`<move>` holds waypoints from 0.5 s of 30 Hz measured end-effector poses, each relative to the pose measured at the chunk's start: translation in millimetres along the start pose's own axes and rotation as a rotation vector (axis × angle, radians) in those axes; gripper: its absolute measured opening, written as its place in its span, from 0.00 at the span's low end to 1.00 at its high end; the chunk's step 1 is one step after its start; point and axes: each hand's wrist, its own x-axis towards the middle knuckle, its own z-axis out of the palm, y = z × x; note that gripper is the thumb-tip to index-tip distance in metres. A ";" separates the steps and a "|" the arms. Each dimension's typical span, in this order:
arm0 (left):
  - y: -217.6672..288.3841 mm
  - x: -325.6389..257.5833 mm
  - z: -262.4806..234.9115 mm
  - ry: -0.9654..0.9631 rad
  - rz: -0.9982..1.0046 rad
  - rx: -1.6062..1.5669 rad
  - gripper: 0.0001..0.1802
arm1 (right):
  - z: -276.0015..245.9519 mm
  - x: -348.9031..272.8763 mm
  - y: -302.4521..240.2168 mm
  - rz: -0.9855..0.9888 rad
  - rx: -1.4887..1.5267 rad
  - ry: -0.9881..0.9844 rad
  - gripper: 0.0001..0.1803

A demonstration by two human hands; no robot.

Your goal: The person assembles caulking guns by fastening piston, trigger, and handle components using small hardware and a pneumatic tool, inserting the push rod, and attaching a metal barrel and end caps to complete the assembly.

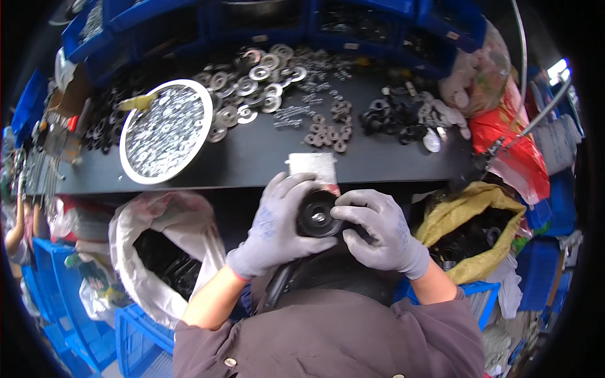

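Observation:
A round black wheel (317,215) with a shiny metal centre is held in front of my body, its flat face turned up. My left hand (277,220), in a grey glove, wraps around its left side, thumb below and fingers above. At the wheel's right edge, the bent fingers of my gloved right hand (378,233) meet the rim. Any small part between those fingertips is hidden. Just beyond the wheel, a small whitish block (314,167) sits at the table's front edge.
On the dark table (252,165) lie a white-rimmed tub of small metal parts (207,120), metal discs (246,86), brown knobbed parts (328,133) and black parts (378,120). Blue bins (255,28) line the back. Below stand a white sack (123,230) and a yellow sack (479,268).

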 end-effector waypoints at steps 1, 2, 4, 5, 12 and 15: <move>-6.1 -3.0 3.0 0.000 -0.013 -0.035 0.45 | -4.6 -1.9 1.7 0.021 0.051 0.102 0.19; -6.5 -6.6 2.3 0.004 -0.053 -0.027 0.47 | -9.9 -4.8 4.9 0.038 0.101 0.205 0.19; -6.6 -6.9 -1.5 -0.027 -0.075 -0.035 0.50 | -18.9 -13.9 18.1 0.146 0.047 0.354 0.18; -5.5 -6.8 -1.6 -0.033 -0.089 -0.017 0.52 | -23.8 -19.8 25.4 0.235 0.046 0.389 0.17; -2.3 1.4 10.1 0.024 -0.039 0.071 0.47 | -46.3 -51.4 82.3 0.599 -0.050 0.474 0.16; -4.4 -0.5 16.3 0.087 -0.056 0.031 0.45 | -53.8 -54.0 116.1 0.566 -0.223 0.518 0.17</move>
